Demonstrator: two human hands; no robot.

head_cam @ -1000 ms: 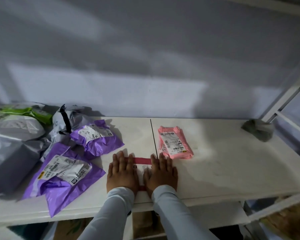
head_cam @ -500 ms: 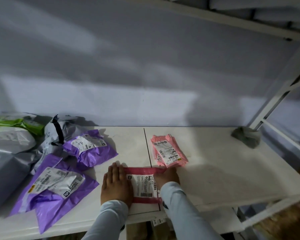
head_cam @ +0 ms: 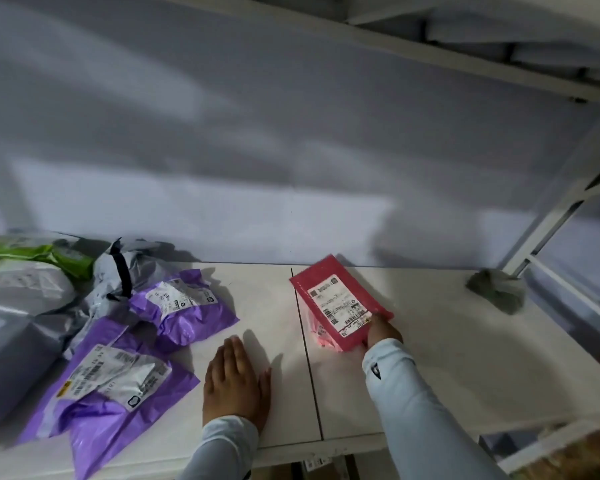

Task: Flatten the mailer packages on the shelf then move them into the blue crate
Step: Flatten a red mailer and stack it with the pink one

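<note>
My right hand (head_cam: 381,332) grips the near corner of a red mailer (head_cam: 340,303) with a white label. The mailer lies tilted over a pink mailer (head_cam: 317,333), of which only an edge shows beneath it. My left hand (head_cam: 234,382) rests flat on the white shelf (head_cam: 447,358), left of the seam, with nothing under it. Two crumpled purple mailers (head_cam: 187,306) (head_cam: 111,386) lie further left. The blue crate is out of view.
Grey mailers (head_cam: 21,323) and a green one (head_cam: 49,254) are piled at the far left. A grey lump (head_cam: 496,292) sits at the back right by the shelf's white upright (head_cam: 561,209). An upper shelf runs overhead.
Both hands stopped pressing the red mailer at the front edge. My right hand carried it back and right onto the pink mailer. My left hand stayed flat on the shelf.
</note>
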